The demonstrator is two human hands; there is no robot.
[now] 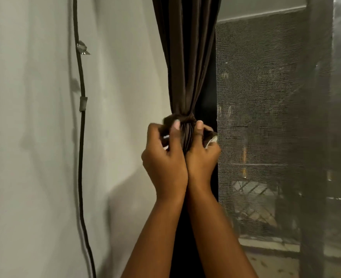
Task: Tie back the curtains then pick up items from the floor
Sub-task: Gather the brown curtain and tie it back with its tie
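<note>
The curtain (187, 63) is seen to be of dark brown cloth, smooth and softly sheened along its folds. The band (186, 119) cinched round it is of the same brown cloth, with a pale lining shown at its ends. The wall (35, 137) is painted matt off-white. The cable (82, 157) is sheathed in dull dark plastic. The window screen (265, 117) is of fine, rough-looking grey mesh.

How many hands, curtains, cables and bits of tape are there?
Bare hands: 2, the left hand and the right hand
Dark brown fabric curtain: 1
Black cable on the wall: 1
Tape pieces on the cable: 2
Total: 6
</note>
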